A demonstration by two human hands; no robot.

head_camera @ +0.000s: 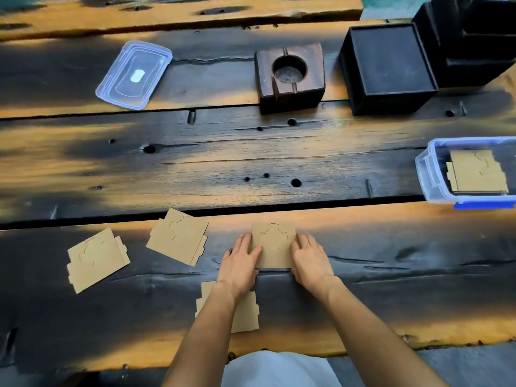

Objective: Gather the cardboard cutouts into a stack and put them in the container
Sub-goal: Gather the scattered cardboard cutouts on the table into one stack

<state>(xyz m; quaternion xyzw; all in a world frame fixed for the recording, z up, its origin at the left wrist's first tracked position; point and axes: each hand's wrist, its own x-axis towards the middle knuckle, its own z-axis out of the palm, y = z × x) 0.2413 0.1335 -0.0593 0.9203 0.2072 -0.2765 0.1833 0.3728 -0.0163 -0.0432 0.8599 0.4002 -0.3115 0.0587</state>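
Left hand (pixel 240 265), right hand (pixel 311 261) touch cutout (pixel 275 247); container (pixel 424 174): stack (pixel 474 171).

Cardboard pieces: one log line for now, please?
left hand, right hand: press cutout edges | loose cutouts: three spots | container: open, some inside

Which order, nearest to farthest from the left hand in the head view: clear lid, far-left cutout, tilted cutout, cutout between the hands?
1. Cutout between the hands: centre, touched by the left hand.
2. Tilted cutout: just left.
3. Far-left cutout: farther left.
4. Clear lid: far side, left.
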